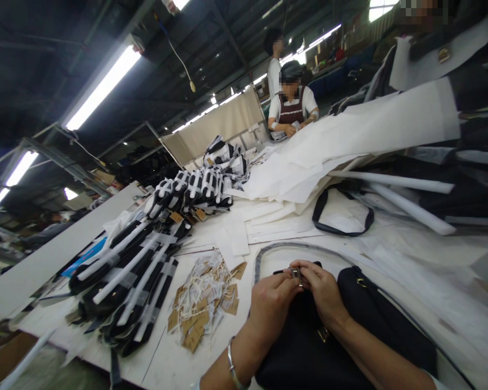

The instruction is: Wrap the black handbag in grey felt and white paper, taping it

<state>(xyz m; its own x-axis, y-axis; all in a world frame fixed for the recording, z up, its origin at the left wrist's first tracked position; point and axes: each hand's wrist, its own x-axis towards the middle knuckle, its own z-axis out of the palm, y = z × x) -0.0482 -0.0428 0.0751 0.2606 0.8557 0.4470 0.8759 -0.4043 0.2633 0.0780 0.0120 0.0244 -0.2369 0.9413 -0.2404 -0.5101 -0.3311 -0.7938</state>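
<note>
Metal-fitting work, by the look: pinching small clasp (296, 275) with left hand (269, 301) and right hand (325, 295), above black bag (287, 349) on white table (165, 365). Likely calls for steady two-handed grip next.

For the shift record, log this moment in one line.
left hand: gripping metal clasp; right hand: gripping metal clasp; beneath hands: black handbag; nearby: brown string tags
</note>
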